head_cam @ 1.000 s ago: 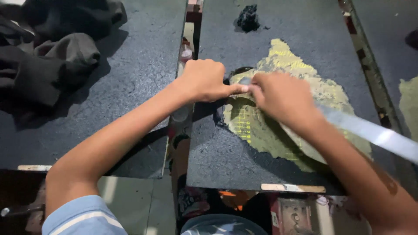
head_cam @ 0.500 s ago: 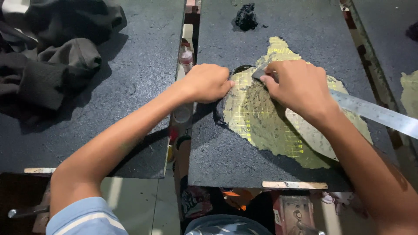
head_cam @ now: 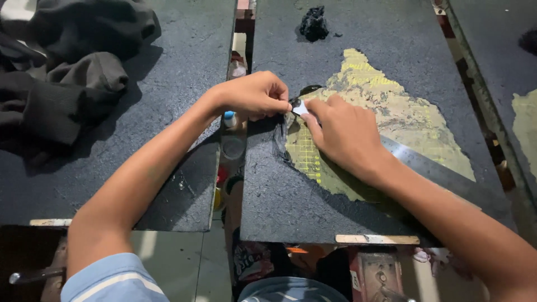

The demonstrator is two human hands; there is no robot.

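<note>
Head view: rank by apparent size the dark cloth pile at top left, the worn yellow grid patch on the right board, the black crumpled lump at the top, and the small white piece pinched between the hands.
1. Yellow grid patch and dark cloth pile: alike, unranked.
2. Black lump.
3. White piece.

Rough matt board (head_cam: 358, 212), smooth metal ruler (head_cam: 425, 162)

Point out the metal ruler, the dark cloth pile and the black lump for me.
metal ruler (head_cam: 425, 162), head view, on its bare blade.
dark cloth pile (head_cam: 72, 72), head view, on a middle fold.
black lump (head_cam: 314, 23), head view, on its centre.
</note>
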